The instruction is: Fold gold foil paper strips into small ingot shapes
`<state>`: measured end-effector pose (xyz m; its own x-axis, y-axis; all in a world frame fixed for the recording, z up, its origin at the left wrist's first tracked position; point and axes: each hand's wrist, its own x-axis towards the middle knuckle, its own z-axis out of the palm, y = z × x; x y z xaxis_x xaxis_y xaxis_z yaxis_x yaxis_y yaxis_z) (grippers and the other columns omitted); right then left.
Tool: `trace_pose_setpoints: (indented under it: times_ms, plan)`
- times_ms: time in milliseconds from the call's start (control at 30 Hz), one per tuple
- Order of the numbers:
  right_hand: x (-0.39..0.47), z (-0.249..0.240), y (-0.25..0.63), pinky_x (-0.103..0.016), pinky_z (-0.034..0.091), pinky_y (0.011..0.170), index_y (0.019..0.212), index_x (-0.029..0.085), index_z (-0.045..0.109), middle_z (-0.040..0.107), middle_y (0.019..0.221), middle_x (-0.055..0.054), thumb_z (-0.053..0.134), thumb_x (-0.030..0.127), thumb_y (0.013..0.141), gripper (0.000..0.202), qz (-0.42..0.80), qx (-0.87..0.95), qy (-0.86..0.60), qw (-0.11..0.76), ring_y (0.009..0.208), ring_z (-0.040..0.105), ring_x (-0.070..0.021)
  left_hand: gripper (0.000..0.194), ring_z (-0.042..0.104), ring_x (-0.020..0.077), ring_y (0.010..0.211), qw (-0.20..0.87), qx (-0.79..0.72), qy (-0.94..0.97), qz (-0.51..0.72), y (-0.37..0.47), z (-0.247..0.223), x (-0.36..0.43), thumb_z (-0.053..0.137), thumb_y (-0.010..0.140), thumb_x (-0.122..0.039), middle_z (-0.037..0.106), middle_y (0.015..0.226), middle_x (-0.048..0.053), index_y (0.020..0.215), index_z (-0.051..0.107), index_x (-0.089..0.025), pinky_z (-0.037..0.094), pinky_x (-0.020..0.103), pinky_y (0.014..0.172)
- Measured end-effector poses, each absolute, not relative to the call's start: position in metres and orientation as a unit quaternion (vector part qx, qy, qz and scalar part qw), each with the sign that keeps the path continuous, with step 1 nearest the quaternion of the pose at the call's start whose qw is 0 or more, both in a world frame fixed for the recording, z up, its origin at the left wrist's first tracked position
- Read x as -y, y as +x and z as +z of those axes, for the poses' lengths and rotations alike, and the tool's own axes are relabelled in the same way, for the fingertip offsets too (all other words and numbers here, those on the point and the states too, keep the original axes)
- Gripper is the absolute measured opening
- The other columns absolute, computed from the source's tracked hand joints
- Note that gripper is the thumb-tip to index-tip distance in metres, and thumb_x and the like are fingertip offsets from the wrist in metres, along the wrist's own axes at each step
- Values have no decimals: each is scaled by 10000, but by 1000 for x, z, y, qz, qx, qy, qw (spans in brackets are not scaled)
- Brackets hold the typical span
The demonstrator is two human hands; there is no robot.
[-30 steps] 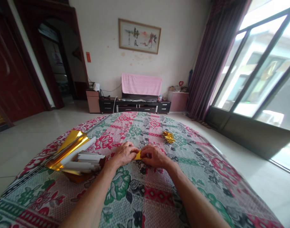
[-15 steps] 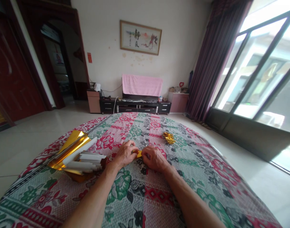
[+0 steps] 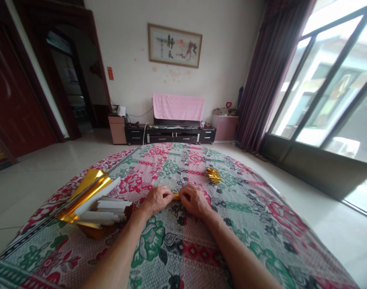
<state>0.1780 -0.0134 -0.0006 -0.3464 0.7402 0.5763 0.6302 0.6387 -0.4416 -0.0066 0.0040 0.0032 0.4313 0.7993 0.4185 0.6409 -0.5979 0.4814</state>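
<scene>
A small strip of gold foil paper (image 3: 176, 196) spans the short gap between my two hands, low over the tablecloth. My left hand (image 3: 158, 199) pinches its left end, fingers curled. The right end is gripped by my right hand (image 3: 195, 200), whose fingers are also folded in. Most of the strip is hidden by the fingers. Beyond my right hand lies a bunch of folded gold foil pieces (image 3: 213, 175). Left of my left hand rests a pile of gold foil sheets (image 3: 91, 188) with white-backed paper rolls (image 3: 111, 204) on it.
A flowered tablecloth (image 3: 246, 237) covers the round table. Across the floor stands a low black cabinet (image 3: 177, 136) with a pink cloth (image 3: 179, 106) over a screen. Tall windows and a purple curtain (image 3: 261, 72) are at the right, a doorway at the left.
My left fingers have curled down closer around the gold strip, and less of it shows. My right hand stays nearly in place. The view has shifted slightly.
</scene>
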Motion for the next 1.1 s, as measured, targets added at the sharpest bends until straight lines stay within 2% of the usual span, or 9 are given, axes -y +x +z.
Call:
trace_pose_setpoints:
  times_ms: [167,367,767,967,1100]
  plan:
    - [9,-3,180,-221,436,721,699,163,616,606,893,-54,499,114,789,156,97,803,-413,419,798,566,-119,191,550,113,652,82,-484,817,303,1,-1,-8,496,751,-178,619,655,11,590,598,-171,392,222,637]
    - [7,-2,177,-230,439,718,699,165,618,614,849,-49,517,122,793,145,80,800,-446,394,791,565,-129,141,539,115,652,76,-501,805,308,2,-2,-9,507,752,-191,600,698,12,640,591,-177,380,226,610]
    - [6,-1,172,-234,432,735,720,155,626,621,839,-58,523,130,807,138,80,798,-485,349,795,566,-131,111,543,128,711,107,-476,813,318,1,-9,-12,517,760,-155,583,755,20,717,616,-181,415,248,682]
    - [5,-5,172,-244,432,748,728,167,629,615,853,-53,526,139,811,136,88,788,-492,358,808,565,-135,207,555,150,820,118,-471,807,337,-1,-10,-9,544,759,-153,590,895,44,949,617,-190,453,275,766]
    - [4,-7,172,-244,434,737,736,171,630,610,857,-51,527,143,812,131,94,788,-489,362,801,562,-135,171,547,158,861,112,-463,813,334,-9,-11,-9,565,753,-155,578,894,51,906,638,-181,453,293,808]
